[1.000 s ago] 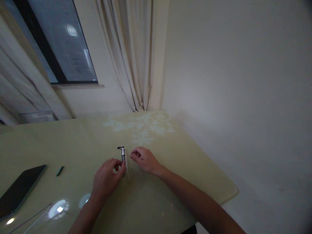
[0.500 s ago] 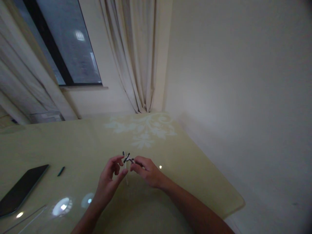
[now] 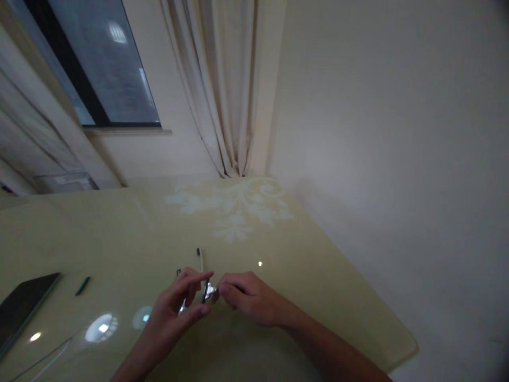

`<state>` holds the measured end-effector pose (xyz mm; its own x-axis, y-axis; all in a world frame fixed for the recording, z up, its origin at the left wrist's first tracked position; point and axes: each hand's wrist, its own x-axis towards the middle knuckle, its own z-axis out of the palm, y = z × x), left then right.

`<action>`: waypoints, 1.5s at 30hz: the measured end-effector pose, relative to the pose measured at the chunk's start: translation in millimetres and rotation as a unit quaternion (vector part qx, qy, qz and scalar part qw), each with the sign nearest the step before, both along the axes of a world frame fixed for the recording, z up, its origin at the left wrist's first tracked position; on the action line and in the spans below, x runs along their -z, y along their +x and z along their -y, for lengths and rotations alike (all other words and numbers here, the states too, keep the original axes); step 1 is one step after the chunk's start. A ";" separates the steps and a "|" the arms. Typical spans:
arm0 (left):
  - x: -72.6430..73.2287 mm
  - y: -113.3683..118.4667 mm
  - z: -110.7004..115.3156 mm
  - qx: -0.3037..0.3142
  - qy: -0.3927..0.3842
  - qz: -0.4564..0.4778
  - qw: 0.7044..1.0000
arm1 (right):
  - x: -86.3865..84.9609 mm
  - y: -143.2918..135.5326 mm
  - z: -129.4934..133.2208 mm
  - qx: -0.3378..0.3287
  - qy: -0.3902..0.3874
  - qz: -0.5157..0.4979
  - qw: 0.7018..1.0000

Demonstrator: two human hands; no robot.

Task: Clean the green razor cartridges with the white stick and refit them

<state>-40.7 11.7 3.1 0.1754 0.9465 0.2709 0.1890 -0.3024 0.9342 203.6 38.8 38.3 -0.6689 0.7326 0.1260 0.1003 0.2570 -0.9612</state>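
My left hand (image 3: 175, 302) pinches the upper and lower ends of a small silver piece with an upright black bar (image 3: 209, 290) between forefinger and thumb. The piece's exact kind is too small to make out. On its right side, my right hand (image 3: 248, 297) is closed on the same piece, thumb against bent forefinger. Just beyond the fingers a thin white cord or stick with a black tip (image 3: 198, 252) lies on the table, its near end hidden by the left hand. A small dark-edged thing (image 3: 178, 272) peeks out behind the left knuckles.
A dark tablet or phone (image 3: 29, 307) lies on the glossy pale table (image 3: 131, 233) at the left. Near it are a short dark green stick (image 3: 82, 286) and a thin pale cable (image 3: 50, 353). Beyond the table hang curtains (image 3: 226, 90); a wall (image 3: 377, 132) borders the right.
Both hands have come lower in the view, holding the small piece. Its black bar now stands more upright between the left finger and thumb. The camera has shifted slightly.
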 end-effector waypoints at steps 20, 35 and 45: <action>0.2 13.9 21.6 0.053 -0.104 0.097 0.989 | 0.0 -1.4 18.8 -0.108 -0.230 -0.089 0.963; -7.9 14.6 18.4 0.092 -0.120 0.123 0.981 | 3.8 -4.0 22.0 -0.092 -0.208 -0.109 0.968; -6.9 12.7 17.7 0.092 -0.103 0.109 0.984 | 6.0 -2.9 22.2 -0.086 -0.209 -0.106 0.968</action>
